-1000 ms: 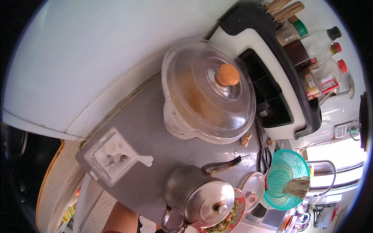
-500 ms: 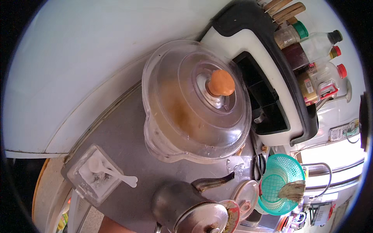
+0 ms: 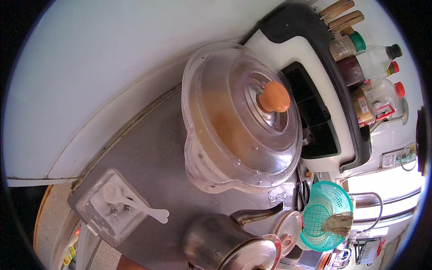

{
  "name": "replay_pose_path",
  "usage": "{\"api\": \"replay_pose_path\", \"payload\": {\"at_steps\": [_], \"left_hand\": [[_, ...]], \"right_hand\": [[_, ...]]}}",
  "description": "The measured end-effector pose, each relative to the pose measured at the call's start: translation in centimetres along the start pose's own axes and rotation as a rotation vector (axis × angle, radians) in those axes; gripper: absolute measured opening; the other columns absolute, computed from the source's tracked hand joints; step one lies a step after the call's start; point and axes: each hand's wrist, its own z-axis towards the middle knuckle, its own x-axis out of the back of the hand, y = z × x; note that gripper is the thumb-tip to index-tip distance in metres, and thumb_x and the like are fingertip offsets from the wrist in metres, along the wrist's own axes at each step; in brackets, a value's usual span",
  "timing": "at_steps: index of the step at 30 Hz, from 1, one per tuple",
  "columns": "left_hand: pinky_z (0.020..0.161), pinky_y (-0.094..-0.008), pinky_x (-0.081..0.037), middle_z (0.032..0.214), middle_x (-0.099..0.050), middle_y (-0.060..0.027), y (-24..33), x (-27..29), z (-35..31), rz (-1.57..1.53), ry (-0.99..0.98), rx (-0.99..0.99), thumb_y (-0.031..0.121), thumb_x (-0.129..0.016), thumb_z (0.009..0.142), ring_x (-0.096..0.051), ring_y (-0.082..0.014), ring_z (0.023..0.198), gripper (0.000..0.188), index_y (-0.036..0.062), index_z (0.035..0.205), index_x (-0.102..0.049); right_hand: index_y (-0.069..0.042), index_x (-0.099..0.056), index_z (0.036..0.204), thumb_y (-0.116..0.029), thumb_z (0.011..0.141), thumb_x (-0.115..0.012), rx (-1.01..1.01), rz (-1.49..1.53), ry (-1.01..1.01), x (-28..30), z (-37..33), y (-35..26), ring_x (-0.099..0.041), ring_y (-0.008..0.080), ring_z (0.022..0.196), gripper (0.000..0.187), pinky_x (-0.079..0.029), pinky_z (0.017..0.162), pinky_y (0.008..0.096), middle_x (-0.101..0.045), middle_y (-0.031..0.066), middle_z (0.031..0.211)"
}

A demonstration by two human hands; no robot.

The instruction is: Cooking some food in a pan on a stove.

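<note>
Neither of my hands shows. At the lower edge lies a small reddish-brown patch [image 3: 129,263]; I cannot tell whether it is skin. A metal kettle [image 3: 209,238] with a dark curved spout is cut off by the lower edge. Left of it, a shallow clear box [image 3: 85,208] holds white grains or powder, with a white plastic spoon [image 3: 135,203] resting across it. In the middle stands a large clear plastic cover or lidded bowl [image 3: 216,103] with an orange knob [image 3: 275,96]. Something brownish shows blurred through it.
Behind the cover is a black-and-white rack [image 3: 344,103] beside several bottles [image 3: 366,63]. To the right are a green basket [image 3: 321,202], black-handled scissors [image 3: 302,195] and a round clear lid [image 3: 288,229]. A white wall panel [image 3: 99,81] borders the grey counter [image 3: 153,157].
My view has shifted a little, so the cover, kettle and rack appear farther right. The spoon and box keep their arrangement. No hand has come into view.
</note>
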Motion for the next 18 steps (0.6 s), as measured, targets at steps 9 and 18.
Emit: {"api": "replay_pose_path", "payload": {"at_steps": [9, 18], "left_hand": [[0.097, -0.0421, -0.041, 0.124, -0.054, -0.0227, 0.13, -0.37, 0.1, 0.003, -0.013, -0.011, 0.009, -0.062, 0.081, -0.049, -0.0325, 0.118, 0.041, 0.0002, 0.12, -0.055], [0.098, -0.0425, -0.04, 0.126, -0.052, -0.0231, 0.04, -0.55, 0.56, 0.003, -0.021, -0.022, 0.009, -0.062, 0.081, -0.048, -0.0334, 0.12, 0.041, 0.0003, 0.121, -0.055]], "right_hand": [[-0.001, -0.043, 0.135, -0.032, 0.092, -0.062, 0.001, 0.008, 0.008, -0.01, -0.1, -0.01, -0.055, 0.0198, 0.111, 0.056, -0.047, 0.091, 0.0345, -0.057, 0.0133, 0.122], [0.0, -0.043, 0.134, -0.034, 0.092, -0.061, -0.006, 0.017, 0.015, -0.23, -0.22, 0.18, -0.056, 0.0204, 0.109, 0.057, -0.048, 0.09, 0.0349, -0.058, 0.0137, 0.12]]}}
